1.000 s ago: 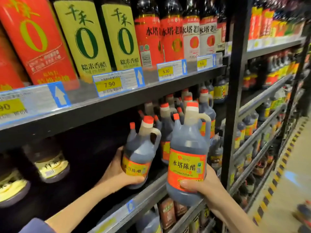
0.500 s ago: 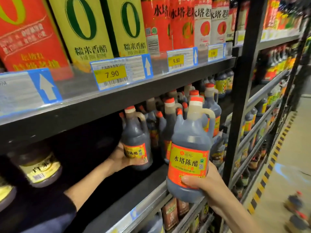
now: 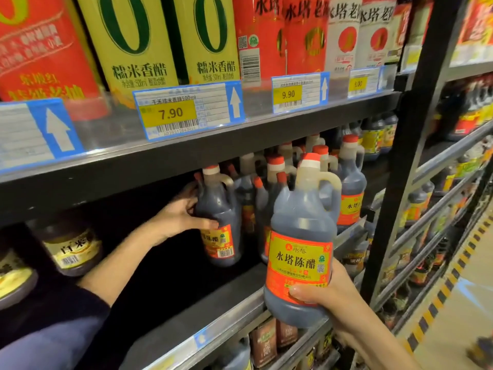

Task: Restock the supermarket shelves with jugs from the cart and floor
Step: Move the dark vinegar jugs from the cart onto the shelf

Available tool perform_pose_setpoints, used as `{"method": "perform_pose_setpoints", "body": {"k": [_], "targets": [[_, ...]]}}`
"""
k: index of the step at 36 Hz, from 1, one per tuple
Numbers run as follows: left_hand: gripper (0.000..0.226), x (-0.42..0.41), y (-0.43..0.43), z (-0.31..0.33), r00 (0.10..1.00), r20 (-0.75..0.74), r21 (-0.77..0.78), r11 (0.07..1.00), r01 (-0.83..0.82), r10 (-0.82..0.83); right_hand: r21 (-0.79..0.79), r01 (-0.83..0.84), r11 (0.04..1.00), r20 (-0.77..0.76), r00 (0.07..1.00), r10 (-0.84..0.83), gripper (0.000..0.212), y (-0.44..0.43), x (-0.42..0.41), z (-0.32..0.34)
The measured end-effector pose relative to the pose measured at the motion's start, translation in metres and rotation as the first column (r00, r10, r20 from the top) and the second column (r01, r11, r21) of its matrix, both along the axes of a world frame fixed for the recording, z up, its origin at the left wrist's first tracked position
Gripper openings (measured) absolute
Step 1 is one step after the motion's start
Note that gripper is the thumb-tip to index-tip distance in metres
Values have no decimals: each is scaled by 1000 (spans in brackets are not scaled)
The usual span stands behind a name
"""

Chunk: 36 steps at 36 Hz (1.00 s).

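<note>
Head view: left grip, clasping far jug, seats it on shelf; right grip clasps near jug, likely next beside it.

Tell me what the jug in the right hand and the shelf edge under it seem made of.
Dark red-labelled jug: likely translucent plastic, slightly glossy; liquid shows through, handle is moulded in. Grey shelf edge: probably metal, dull satin sheen; painted plastic possible.

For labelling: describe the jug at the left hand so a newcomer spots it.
Find the shelf under the 7.90 price tag. The jug is leftmost in its row of dark red-capped jugs. Only it has the left hand gripping its side.
</note>
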<state>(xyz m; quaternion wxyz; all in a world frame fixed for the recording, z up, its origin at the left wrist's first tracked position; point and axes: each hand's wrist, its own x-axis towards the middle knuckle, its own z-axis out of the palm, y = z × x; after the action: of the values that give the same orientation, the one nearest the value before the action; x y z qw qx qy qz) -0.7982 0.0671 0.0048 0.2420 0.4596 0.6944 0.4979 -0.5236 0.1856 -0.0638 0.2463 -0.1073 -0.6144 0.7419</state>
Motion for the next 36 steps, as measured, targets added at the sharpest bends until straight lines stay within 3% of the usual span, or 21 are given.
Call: {"method": "perform_pose_setpoints", "body": {"k": [3,9,13,18,22,24,28,32,34,36], "targets": [[90,0,2,6,1000,10,-54,998,-28,29,11,-36,999,6,999,36,99,5,0,4],[98,2,1,5,994,9,-42,993,-107,107,28,-77,997,33,997,76,100,13,2,8],[66,7,0,5,982,-24,-54,980,-190,189,32,-100,994,39,994,99,99,16,1,10],[71,11,5,2,949,-80,-5,952,-306,304,14,-104,995,32,994,103,106,18,-1,11],[41,12,11,-3,918,-103,41,924,-380,382,35,-116,993,28,993,115,97,21,-1,11],[45,14,13,-5,897,-110,57,903,-425,429,39,-118,992,22,993,117,85,21,0,11],[92,17,16,-6,830,-142,51,842,-537,539,32,-109,994,9,994,109,79,21,-1,11],[89,20,19,-11,764,-220,91,792,-603,607,32,-106,994,2,994,106,77,20,-2,13],[68,23,23,-13,747,-224,106,778,-619,626,33,-110,993,5,994,110,77,20,-2,13],[66,26,25,-16,752,-207,131,779,-613,626,34,-118,992,9,993,117,81,19,-2,13]]}}
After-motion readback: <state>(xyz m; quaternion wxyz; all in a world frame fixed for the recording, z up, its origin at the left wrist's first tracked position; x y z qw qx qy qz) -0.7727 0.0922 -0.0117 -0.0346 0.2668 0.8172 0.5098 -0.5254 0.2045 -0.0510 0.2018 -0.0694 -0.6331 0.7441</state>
